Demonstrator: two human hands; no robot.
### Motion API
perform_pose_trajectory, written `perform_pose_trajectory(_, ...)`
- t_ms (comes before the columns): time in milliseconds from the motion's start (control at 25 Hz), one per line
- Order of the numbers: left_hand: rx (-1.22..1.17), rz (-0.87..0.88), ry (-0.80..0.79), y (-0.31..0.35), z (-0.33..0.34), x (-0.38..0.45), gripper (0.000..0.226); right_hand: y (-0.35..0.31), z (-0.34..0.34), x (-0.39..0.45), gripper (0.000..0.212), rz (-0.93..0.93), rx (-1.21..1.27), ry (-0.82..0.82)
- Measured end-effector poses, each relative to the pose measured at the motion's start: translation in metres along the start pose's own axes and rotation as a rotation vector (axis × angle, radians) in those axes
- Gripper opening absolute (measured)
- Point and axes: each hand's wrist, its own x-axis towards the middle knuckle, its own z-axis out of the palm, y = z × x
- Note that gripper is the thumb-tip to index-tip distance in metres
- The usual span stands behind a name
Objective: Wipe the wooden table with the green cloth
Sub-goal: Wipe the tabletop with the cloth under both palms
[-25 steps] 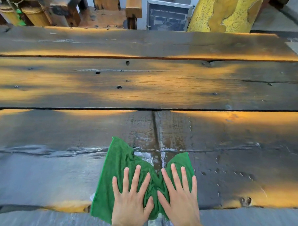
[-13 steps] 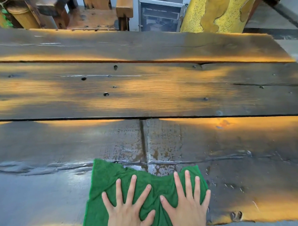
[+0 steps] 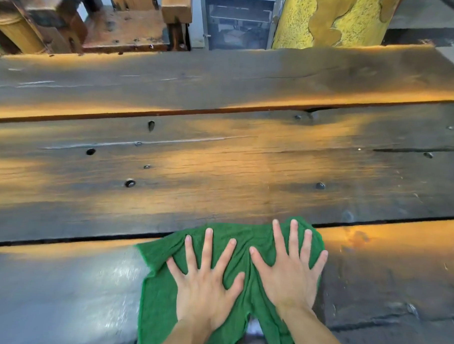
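Cloth (image 3: 243, 253) flat on near plank of table (image 3: 220, 171), its far edge lapping over the seam onto the middle plank. Left hand (image 3: 205, 285) and right hand (image 3: 289, 273) side by side on top, fingers spread. Behind table's far edge: wooden bench (image 3: 128, 27) left, metal cabinet (image 3: 239, 21) centre, pillar (image 3: 331, 20) right.

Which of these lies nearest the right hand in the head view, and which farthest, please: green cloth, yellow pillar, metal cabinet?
From the right hand:
1. Green cloth, directly under the palm.
2. Yellow pillar, beyond the table's far edge, right.
3. Metal cabinet, beside the pillar, centre; too close to call against it.
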Motion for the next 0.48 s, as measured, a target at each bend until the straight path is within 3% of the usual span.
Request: perform_pose_trajectory(480,0.048,-0.156,0.036,0.030,-0.072,0.288,0.070,-0.058,-0.065,0.293,0.080,-0.119,0.001,0.090)
